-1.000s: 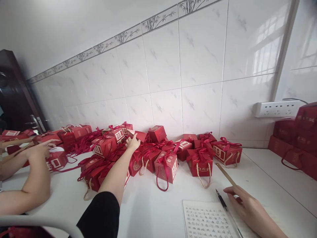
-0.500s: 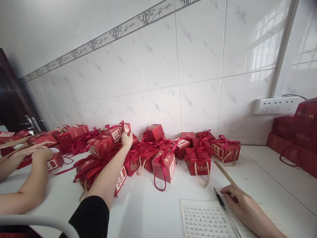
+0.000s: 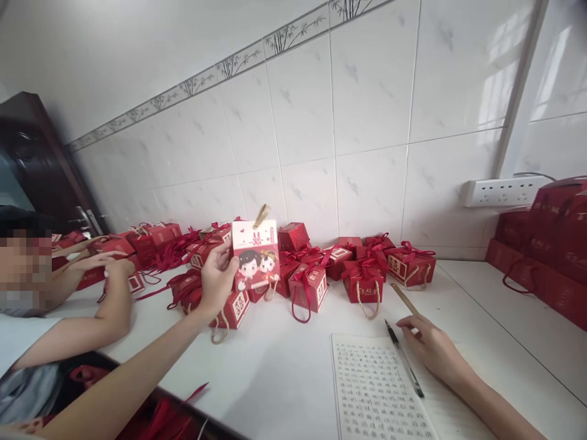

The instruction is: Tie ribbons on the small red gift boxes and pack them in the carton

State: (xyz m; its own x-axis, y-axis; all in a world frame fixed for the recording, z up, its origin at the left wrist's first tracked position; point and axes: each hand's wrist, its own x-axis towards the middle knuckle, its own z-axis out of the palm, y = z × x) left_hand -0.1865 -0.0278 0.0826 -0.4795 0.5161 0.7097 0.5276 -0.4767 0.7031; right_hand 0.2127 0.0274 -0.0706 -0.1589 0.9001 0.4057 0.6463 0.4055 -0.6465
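My left hand grips the edge of a red-and-white card printed with a cartoon couple, raised above the gift boxes. At the card's top edge sticks up a short gold strip. My right hand rests by the notebook with its fingers curled over the near end of a thin tan ruler. Beside those fingers a black pen lies on a handwritten notebook. Red gift boxes with ribbons and cord handles, one of them a box with a dark red handle, stand behind.
At the left a co-worker's arms reach over more red boxes. Larger red boxes are stacked at the right, below a white power strip on the tiled wall. Red ribbon lies below the table's front edge.
My left hand has come back from the pile toward me, now with the card in view in it. The camera has turned left, showing more of the co-worker. My right hand stays by the ruler.
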